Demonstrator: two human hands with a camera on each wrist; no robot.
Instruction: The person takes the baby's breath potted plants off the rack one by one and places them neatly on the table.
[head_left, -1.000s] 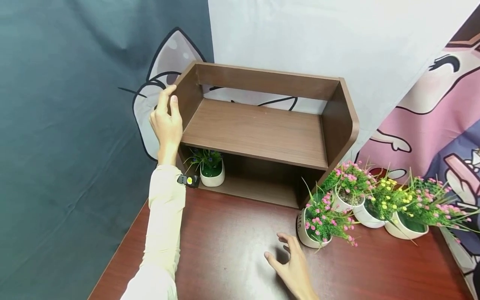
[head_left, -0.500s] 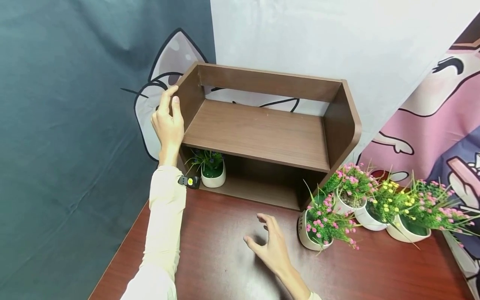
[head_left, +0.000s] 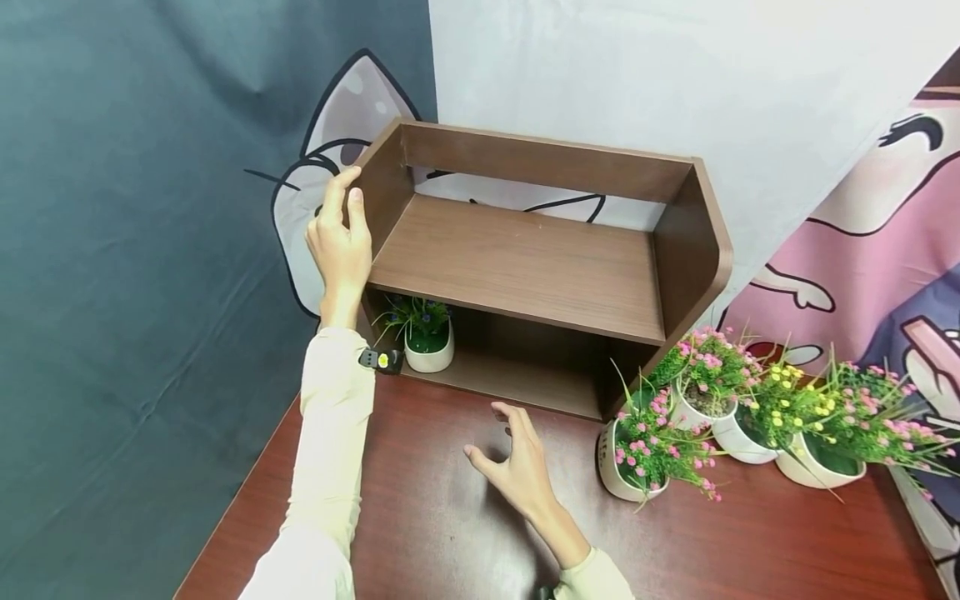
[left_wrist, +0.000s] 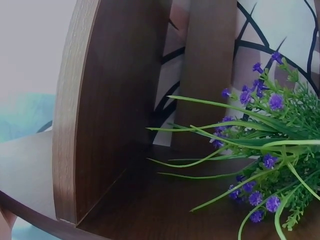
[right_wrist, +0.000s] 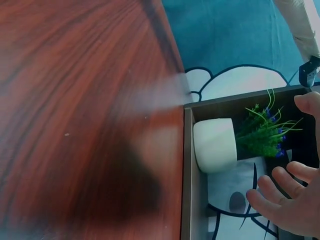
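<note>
A brown two-tier shelf (head_left: 517, 267) stands on the reddish wooden table. My left hand (head_left: 339, 246) holds the front edge of its left side panel, index finger at the edge and thumb by the inner face; the other fingers are mostly hidden. On the lower tier at the left is a white pot with a purple-flowered artificial plant (head_left: 427, 337), whose blossoms (left_wrist: 255, 197) fill the right of the left wrist view. My right hand (head_left: 516, 471) is over the table in front of the shelf, fingers spread and loosely bent, holding nothing. In the right wrist view its fingers (right_wrist: 267, 202) overlap the shelf's inside.
Right of the shelf stand several white pots: one with pink flowers (head_left: 637, 458) nearest, another pink one (head_left: 701, 392) behind it, a yellow-flowered one (head_left: 750, 425), and a pink one (head_left: 825, 454) at the far right. Printed curtains (head_left: 150, 250) hang behind and beside the table (head_left: 420, 467).
My right hand has moved left and farther forward over the table, away from the nearest pink-flowered pot and nearer the shelf. The left hand keeps its place on the side panel.
</note>
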